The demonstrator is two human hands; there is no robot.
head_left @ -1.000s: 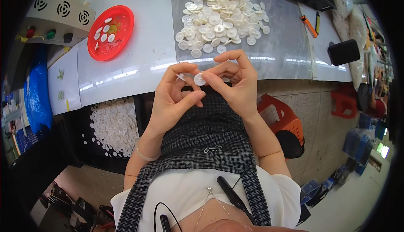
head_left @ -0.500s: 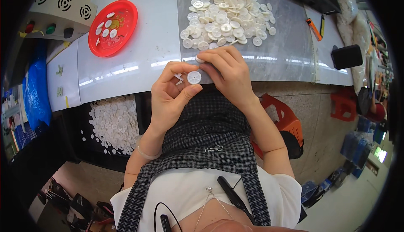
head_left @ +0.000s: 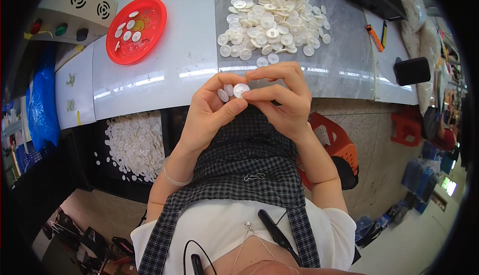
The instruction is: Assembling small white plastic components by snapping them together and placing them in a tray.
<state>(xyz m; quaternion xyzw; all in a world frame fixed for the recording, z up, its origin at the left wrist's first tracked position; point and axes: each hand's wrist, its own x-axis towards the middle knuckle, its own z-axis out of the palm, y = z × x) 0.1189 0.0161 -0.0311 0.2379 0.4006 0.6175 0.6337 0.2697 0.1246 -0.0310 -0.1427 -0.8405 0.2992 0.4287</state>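
Observation:
Just in front of the table's near edge, my left hand is closed on several small white plastic gears. One gear faces me at its fingertips, and two more gears sit tilted behind it in the fingers. My right hand meets it from the right, its fingertips pinching the front gear's edge. Beyond both hands, a large heap of white gears covers the grey part of the tabletop. Two loose gears lie on the near side of that heap.
A red plate with several white gears stands at the left. Below the table edge, a black bin holds many white gears. A control box, orange cutter and black case flank the work area. A red stool stands to the right.
My right hand has come from the near edge of the heap to the gear at my left fingertips. The gears in my left hand have shifted. Two loose gears now show beside the heap.

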